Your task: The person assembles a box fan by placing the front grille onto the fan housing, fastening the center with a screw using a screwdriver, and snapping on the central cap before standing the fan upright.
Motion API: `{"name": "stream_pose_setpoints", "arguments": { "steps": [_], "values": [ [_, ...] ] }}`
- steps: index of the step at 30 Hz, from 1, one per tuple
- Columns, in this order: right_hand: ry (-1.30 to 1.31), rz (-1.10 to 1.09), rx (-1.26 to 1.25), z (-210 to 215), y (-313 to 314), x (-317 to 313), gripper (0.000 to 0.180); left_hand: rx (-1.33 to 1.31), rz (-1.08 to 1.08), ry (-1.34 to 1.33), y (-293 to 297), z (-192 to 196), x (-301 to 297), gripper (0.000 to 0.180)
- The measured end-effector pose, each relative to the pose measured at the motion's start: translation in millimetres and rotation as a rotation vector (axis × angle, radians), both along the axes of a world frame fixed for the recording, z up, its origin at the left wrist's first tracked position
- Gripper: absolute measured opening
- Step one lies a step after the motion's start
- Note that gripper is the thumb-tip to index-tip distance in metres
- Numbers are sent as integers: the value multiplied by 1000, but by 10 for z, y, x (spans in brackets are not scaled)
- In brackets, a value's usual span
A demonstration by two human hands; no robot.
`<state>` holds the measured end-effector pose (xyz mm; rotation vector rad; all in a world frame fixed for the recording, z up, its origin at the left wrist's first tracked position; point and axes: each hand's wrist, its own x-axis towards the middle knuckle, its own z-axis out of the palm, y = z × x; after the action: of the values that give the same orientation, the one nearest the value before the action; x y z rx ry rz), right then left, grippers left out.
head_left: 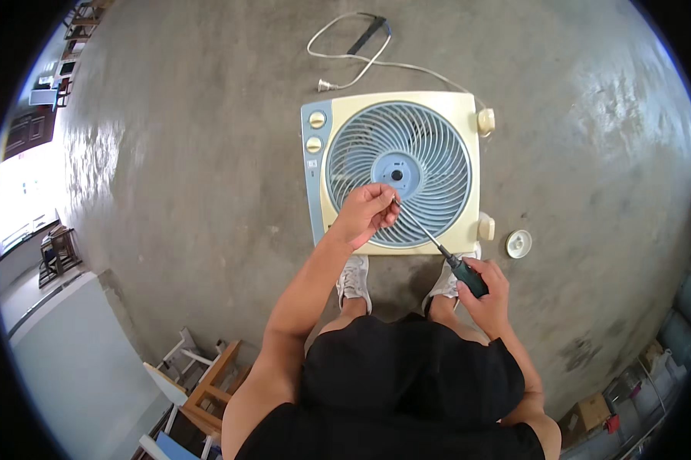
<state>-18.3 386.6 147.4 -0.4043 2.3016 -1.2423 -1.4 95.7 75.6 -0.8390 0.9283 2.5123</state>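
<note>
A box fan [468,169] with a cream frame and a blue-grey round grille lies face up on the floor before my feet. My right hand [487,291] grips a screwdriver [468,277] by its dark green handle. The long metal shaft slants up and left over the grille. Above the grille, just below its blue-grey hub [410,172], my left hand [370,215] is closed in a pinch at the shaft's tip. A small dark piece shows between its fingertips, too small to name. Two cream knobs [317,119] sit on the fan's left strip.
A white power cord [407,64] with a plug and a black strip lies beyond the fan. A small round white cap [518,244] is on the floor to its right. Wooden stools [211,391] stand at lower left, beside a pale panel [85,368]. Boxes [590,414] line the lower right.
</note>
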Motion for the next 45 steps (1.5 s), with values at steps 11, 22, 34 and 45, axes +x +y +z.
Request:
{"name": "stream_pose_setpoints", "arguments": {
  "steps": [11,22,34,45],
  "values": [
    [112,-26,-118,-131,21,122,39,-138,-20,-37,54,-13,79,21],
    [154,-12,-86,-66,-21,70,40,-443,-133,37,-35,51,36,21],
    [246,100,54,3,-40,11,39,-955,-398,204,-116,86,-17,19],
    [-189,-72,-166,56,85,-89,42,-766,-399,154,-143,82,-67,13]
  ]
}}
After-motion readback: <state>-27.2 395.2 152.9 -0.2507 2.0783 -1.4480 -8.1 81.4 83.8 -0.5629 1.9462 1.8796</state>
